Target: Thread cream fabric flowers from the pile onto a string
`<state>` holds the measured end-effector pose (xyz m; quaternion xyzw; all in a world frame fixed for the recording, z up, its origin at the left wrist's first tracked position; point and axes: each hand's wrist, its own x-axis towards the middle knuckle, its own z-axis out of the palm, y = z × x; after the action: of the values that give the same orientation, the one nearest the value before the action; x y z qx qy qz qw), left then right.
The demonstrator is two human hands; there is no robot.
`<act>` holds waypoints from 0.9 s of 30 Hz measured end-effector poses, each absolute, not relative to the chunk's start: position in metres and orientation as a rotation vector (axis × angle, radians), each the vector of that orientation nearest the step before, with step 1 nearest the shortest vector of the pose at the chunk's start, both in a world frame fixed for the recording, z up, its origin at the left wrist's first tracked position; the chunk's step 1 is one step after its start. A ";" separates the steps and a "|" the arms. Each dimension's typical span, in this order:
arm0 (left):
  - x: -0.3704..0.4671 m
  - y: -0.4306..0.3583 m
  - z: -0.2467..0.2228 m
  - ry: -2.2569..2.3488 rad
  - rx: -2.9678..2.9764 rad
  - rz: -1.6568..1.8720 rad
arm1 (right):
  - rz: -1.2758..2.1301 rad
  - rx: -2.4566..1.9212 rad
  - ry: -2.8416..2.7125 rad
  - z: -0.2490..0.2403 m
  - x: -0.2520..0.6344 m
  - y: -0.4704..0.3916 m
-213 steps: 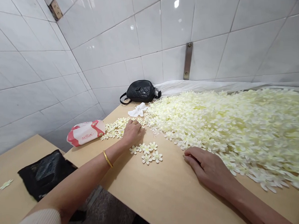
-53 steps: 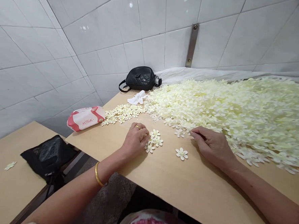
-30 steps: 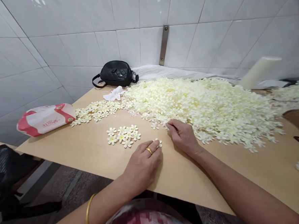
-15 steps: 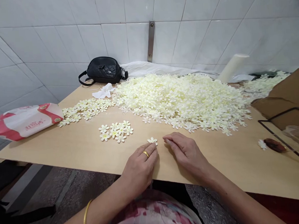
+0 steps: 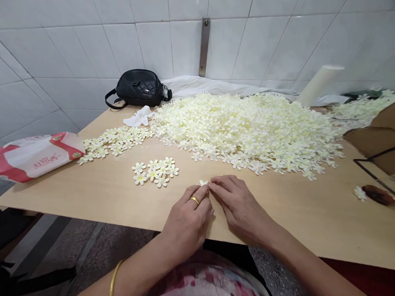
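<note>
A small white artificial flower (image 5: pixel 202 182) is at my fingertips near the table's front edge, mostly covered by my fingers. My left hand (image 5: pixel 190 217) is closed on it, a gold ring on one finger. From the right, my right hand (image 5: pixel 239 208) meets it with bent fingers in a pinch; whatever lies between those fingertips is hidden. Just left of my hands sits a flat cluster of several cream flowers (image 5: pixel 155 170) with yellowish centres. Beyond them rises a large heap of the same flowers (image 5: pixel 250 131).
On the left, more flowers (image 5: pixel 116 139) spread beside a red-and-white paper bag (image 5: pixel 47 157). A black bag (image 5: pixel 138 88) and crumpled tissue (image 5: pixel 139 116) lie behind. At right are a white roll (image 5: pixel 321 84), cardboard (image 5: pixel 392 131), a black wire frame (image 5: pixel 369 173) and a dark brown object (image 5: pixel 378 195).
My right hand has moved left, and its fingertips now meet my left fingertips at the flower. More of the flower is covered. The view has shifted slightly.
</note>
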<state>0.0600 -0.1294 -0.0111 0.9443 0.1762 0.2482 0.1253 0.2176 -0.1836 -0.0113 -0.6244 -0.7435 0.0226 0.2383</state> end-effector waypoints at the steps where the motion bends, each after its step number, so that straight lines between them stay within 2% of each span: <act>1: 0.060 -0.129 -0.011 0.508 2.716 0.715 | 0.050 -1.716 -2.031 -0.013 0.219 -0.185; 6: 0.056 -0.128 -0.012 0.464 2.567 0.691 | 0.049 -1.716 -1.931 -0.015 0.222 -0.190; 11: 0.056 -0.124 -0.012 0.391 2.712 0.686 | 0.035 -1.627 -1.914 -0.010 0.217 -0.190; 16: 0.060 -0.117 -0.006 0.321 2.820 0.629 | 0.053 -1.556 -1.996 -0.007 0.214 -0.194; 21: 0.064 -0.109 0.002 0.223 2.889 0.714 | 0.107 -1.574 -2.166 0.001 0.215 -0.198; 27: 0.066 -0.099 0.006 0.192 2.777 0.682 | 0.046 -1.595 -2.289 0.009 0.216 -0.196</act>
<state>0.0662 -0.0991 0.0064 0.9598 0.0665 0.2358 0.1371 0.2162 -0.1956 0.0085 -0.5629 -0.8077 0.0164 0.1748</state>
